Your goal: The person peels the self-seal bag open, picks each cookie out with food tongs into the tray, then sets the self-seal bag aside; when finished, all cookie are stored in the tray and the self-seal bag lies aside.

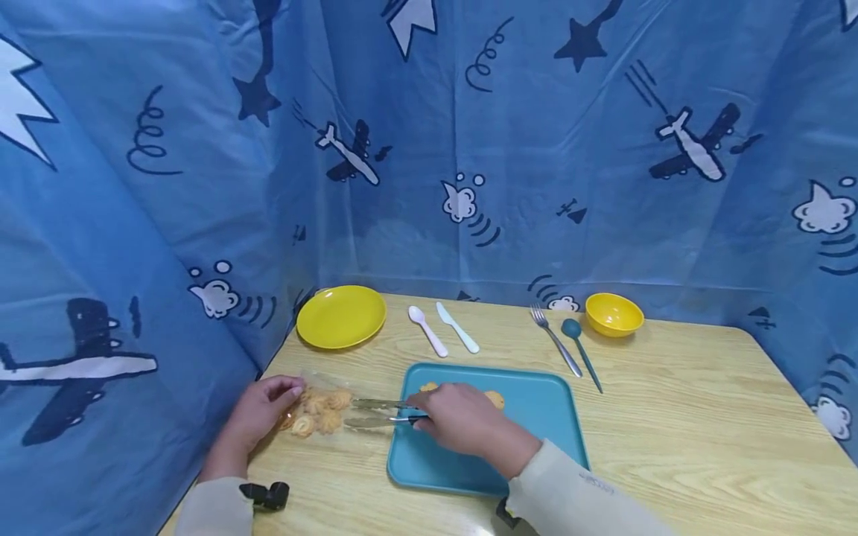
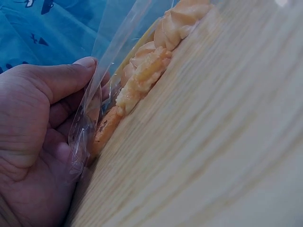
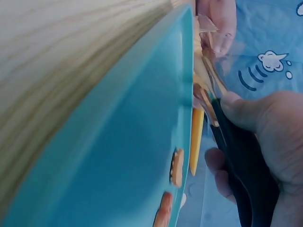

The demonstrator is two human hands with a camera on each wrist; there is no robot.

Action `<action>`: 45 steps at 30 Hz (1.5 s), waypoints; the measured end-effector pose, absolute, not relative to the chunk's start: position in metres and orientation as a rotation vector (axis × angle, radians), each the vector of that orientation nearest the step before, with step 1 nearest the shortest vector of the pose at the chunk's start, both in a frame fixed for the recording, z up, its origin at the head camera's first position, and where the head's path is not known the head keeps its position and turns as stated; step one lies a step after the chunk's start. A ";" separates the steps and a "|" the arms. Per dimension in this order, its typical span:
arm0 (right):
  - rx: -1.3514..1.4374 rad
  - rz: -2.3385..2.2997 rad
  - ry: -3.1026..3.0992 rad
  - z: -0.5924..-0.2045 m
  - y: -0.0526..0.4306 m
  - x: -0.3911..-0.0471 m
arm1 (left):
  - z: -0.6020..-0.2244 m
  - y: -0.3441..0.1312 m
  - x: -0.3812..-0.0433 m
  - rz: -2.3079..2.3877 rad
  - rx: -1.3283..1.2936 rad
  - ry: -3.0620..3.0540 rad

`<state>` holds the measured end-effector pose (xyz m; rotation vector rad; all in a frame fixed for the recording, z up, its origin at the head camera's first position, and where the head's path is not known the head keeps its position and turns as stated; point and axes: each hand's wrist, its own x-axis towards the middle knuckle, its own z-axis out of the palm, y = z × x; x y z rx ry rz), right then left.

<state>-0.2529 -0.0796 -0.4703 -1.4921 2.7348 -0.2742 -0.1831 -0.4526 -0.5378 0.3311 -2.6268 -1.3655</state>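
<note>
My left hand pinches the edge of a clear plastic bag lying on the table's left side. Several piped cookies show through the film. The right hand grips a pair of tongs by their black handles. Spread apart, the metal tong arms reach left to the bag's near end; whether their tips are inside it I cannot tell. Below the right hand lies a teal tray, where cookies rest along the far part, partly hidden by that hand.
Behind the bag is a yellow plate. A pink spoon and a pale knife lie beyond the tray. Farther right are a fork, a teal spoon and a yellow bowl. Blue curtains enclose the wooden table.
</note>
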 end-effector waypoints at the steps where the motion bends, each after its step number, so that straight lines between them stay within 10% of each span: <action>1: -1.490 -0.269 2.756 -0.472 -0.084 -0.253 | -0.538 -0.452 -0.184 -1.365 0.328 -2.628; 28: -1.409 -0.218 2.822 -0.472 -0.127 -0.259 | -0.542 -0.450 -0.188 -1.343 0.372 -2.602; 45: -1.528 -0.403 2.878 -0.463 -0.036 -0.244 | -0.543 -0.448 -0.189 -1.349 0.361 -2.602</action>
